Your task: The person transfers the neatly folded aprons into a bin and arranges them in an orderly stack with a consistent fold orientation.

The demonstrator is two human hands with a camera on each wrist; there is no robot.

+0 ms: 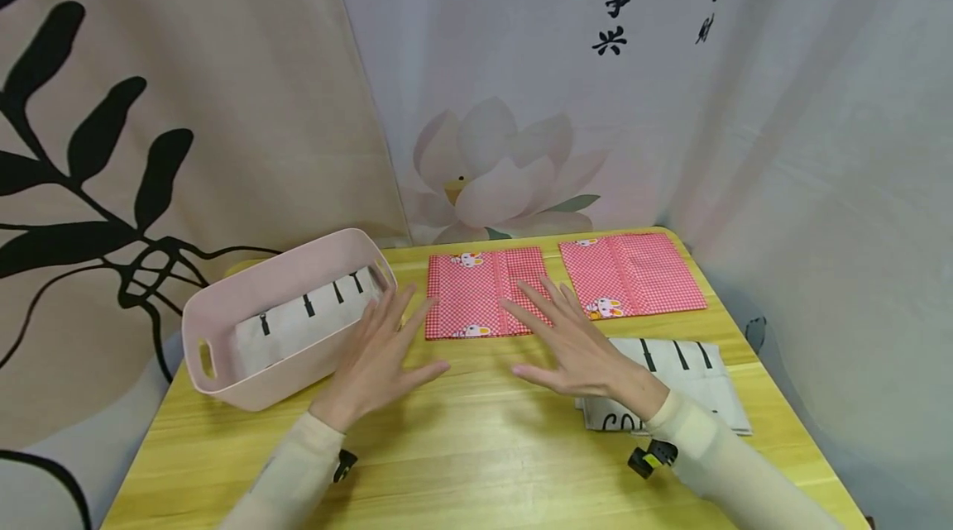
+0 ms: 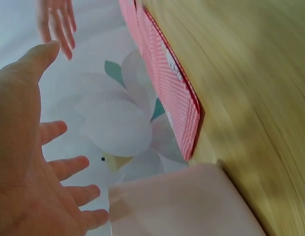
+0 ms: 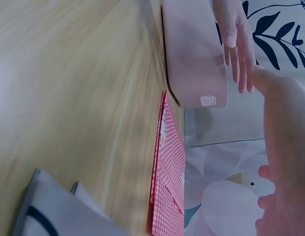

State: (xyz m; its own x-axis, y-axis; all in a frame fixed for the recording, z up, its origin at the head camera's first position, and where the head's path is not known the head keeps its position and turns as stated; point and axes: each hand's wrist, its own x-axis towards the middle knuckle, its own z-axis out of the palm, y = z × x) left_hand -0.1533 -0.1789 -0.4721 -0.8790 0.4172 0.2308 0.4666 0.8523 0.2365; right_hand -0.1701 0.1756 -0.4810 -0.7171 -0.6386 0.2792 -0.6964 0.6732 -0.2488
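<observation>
Bin [image 1: 279,388] stands at my left, probably light, stiff plastic, best lifted at both ends. Inside lies a white cloth [image 1: 286,327] with black stripes, soft by the look of it and easiest to pinch at its upper edge. My left hand [image 1: 375,358] hangs over the bin's right end, fingers spread apart, holding nothing. Next, at the middle of the table [image 1: 462,447], toward its back edge, a red cloth [image 1: 467,292] lies flat; it looks thin, light and likely to droop if raised by one corner, so I would take both near corners, or slide fingers under its near edge. My right hand [image 1: 579,348], its fingers also apart and gripping nothing, hovers in front of it and its twin [image 1: 636,275], which lies just to the right and should handle the same way. Below my right wrist, partly hidden by it, rests a white fold [image 1: 700,385], layered, pliable, hardly fragile, I judge, and apt to fall loose unless pinched through every layer
</observation>
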